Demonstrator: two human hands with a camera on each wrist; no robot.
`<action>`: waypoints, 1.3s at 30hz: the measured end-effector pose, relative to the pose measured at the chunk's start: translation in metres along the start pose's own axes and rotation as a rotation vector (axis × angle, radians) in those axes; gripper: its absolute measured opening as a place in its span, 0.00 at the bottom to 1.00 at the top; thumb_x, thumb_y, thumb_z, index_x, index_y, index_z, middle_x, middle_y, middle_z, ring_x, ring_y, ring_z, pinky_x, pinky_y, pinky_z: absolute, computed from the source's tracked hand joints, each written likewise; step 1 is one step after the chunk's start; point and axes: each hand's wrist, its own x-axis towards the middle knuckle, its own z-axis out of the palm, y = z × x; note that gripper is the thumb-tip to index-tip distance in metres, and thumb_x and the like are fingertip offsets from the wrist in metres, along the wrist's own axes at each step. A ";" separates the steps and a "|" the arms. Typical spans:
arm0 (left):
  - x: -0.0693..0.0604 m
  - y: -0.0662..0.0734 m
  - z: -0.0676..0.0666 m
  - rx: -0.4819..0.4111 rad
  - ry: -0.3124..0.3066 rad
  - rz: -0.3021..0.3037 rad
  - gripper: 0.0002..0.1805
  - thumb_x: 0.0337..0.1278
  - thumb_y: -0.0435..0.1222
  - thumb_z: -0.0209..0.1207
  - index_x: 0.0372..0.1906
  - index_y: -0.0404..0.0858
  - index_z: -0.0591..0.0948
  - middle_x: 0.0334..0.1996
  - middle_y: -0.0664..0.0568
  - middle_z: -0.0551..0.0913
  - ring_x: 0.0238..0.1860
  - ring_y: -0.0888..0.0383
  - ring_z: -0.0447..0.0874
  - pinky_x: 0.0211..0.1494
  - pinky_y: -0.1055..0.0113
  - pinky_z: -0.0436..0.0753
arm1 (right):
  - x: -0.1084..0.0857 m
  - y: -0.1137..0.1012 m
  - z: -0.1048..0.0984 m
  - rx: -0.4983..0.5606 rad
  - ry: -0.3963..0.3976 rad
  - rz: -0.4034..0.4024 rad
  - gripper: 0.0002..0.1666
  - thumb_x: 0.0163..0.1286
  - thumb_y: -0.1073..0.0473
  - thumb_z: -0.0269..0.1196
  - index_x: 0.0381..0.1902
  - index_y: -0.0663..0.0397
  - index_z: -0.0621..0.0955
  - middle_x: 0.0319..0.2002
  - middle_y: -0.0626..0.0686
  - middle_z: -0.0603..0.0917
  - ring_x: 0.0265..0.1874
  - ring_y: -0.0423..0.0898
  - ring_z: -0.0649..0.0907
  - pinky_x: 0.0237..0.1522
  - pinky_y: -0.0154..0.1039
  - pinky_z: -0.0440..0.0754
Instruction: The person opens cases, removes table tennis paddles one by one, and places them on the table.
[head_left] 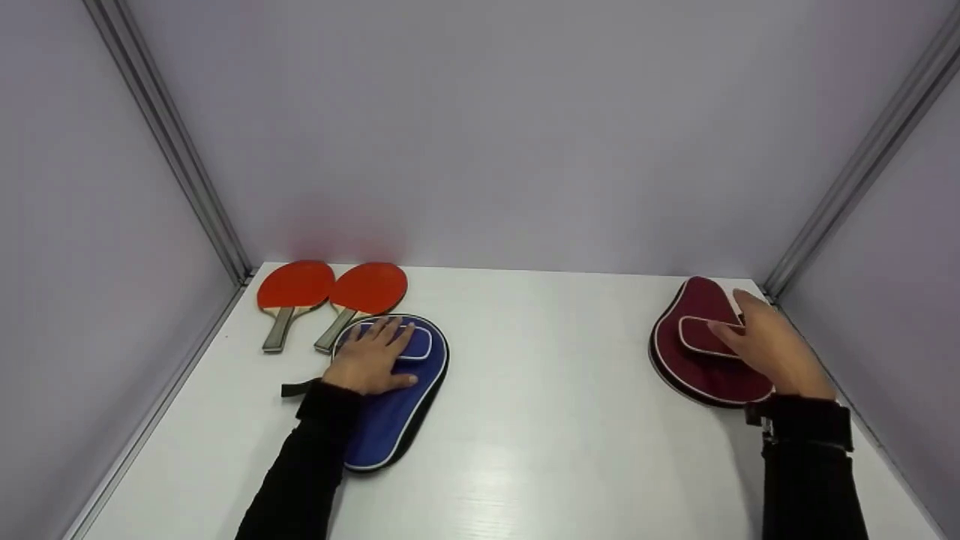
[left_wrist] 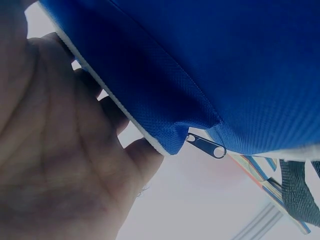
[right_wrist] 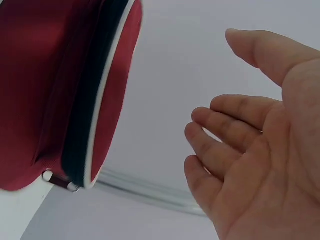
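Observation:
My left hand [head_left: 369, 365] lies with spread fingers on the blue paddle case [head_left: 386, 424], over its white-edged pocket, at the left of the table. In the left wrist view, the fingers reach past the case's white piping, and a zipper pull [left_wrist: 206, 145] hangs from the pocket. On the right side, my right hand [head_left: 776, 349] hovers by the maroon paddle case [head_left: 694, 371]. The right wrist view shows its fingers extended, thumb apart, with a gap between hand and case. A small zipper pull [right_wrist: 60, 181] shows on that case's pocket.
Two red table tennis paddles, a left one [head_left: 296, 285] and a right one [head_left: 373, 287], lie at the back left, the right one's handle close to the blue case. A black strap [head_left: 296, 389] sticks out left of that case. Pale walls [head_left: 480, 135] enclose the white table [head_left: 547, 390].

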 end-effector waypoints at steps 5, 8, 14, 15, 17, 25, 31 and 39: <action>-0.001 0.004 -0.004 0.005 -0.018 -0.006 0.59 0.74 0.66 0.72 0.97 0.44 0.62 0.97 0.34 0.58 0.97 0.28 0.51 0.95 0.17 0.51 | -0.003 0.017 0.005 -0.029 -0.042 0.015 0.50 0.93 0.48 0.65 0.86 0.87 0.60 0.78 0.90 0.71 0.80 0.86 0.73 0.83 0.84 0.70; -0.005 0.011 -0.011 -0.004 -0.021 -0.006 0.59 0.74 0.65 0.72 0.96 0.43 0.62 0.96 0.33 0.58 0.97 0.28 0.52 0.95 0.17 0.51 | -0.005 0.023 0.010 -0.042 -0.079 0.010 0.45 0.92 0.50 0.66 0.81 0.87 0.66 0.69 0.86 0.80 0.70 0.81 0.83 0.77 0.83 0.78; -0.021 0.039 -0.040 -0.018 -0.049 -0.028 0.55 0.78 0.60 0.72 0.95 0.38 0.63 0.95 0.30 0.60 0.96 0.27 0.54 0.96 0.18 0.53 | -0.004 0.029 0.013 -0.081 -0.117 0.029 0.42 0.91 0.54 0.66 0.80 0.88 0.67 0.71 0.88 0.79 0.68 0.81 0.83 0.76 0.83 0.79; -0.025 0.047 -0.047 -0.021 -0.058 -0.032 0.55 0.79 0.58 0.72 0.95 0.37 0.62 0.95 0.30 0.60 0.96 0.27 0.55 0.96 0.19 0.54 | -0.004 0.029 0.013 -0.084 -0.113 0.030 0.42 0.91 0.55 0.67 0.80 0.88 0.67 0.71 0.88 0.79 0.67 0.80 0.83 0.75 0.83 0.79; -0.030 0.057 -0.057 -0.014 -0.065 -0.037 0.53 0.80 0.55 0.72 0.95 0.35 0.63 0.95 0.29 0.60 0.96 0.26 0.55 0.96 0.19 0.54 | -0.005 0.030 0.013 -0.090 -0.106 0.032 0.42 0.90 0.55 0.68 0.80 0.87 0.68 0.72 0.88 0.78 0.67 0.80 0.83 0.75 0.83 0.79; -0.030 0.058 -0.059 -0.005 -0.069 -0.039 0.52 0.79 0.54 0.73 0.94 0.35 0.65 0.94 0.29 0.63 0.96 0.27 0.57 0.96 0.20 0.57 | -0.006 0.026 0.014 -0.118 -0.091 0.025 0.40 0.88 0.61 0.69 0.81 0.85 0.68 0.73 0.88 0.77 0.72 0.85 0.81 0.75 0.83 0.80; -0.030 0.058 -0.060 -0.003 -0.075 -0.054 0.52 0.79 0.56 0.72 0.94 0.36 0.65 0.94 0.30 0.63 0.96 0.28 0.57 0.96 0.21 0.57 | -0.003 0.020 0.016 -0.098 -0.105 0.029 0.40 0.88 0.62 0.69 0.84 0.81 0.69 0.76 0.87 0.76 0.74 0.84 0.80 0.76 0.82 0.79; -0.031 0.049 -0.057 -0.042 -0.059 -0.043 0.54 0.79 0.61 0.69 0.95 0.40 0.64 0.94 0.31 0.62 0.97 0.29 0.56 0.96 0.20 0.55 | 0.001 0.015 0.020 -0.085 -0.080 -0.037 0.37 0.85 0.64 0.71 0.81 0.81 0.73 0.73 0.86 0.80 0.74 0.86 0.80 0.77 0.83 0.79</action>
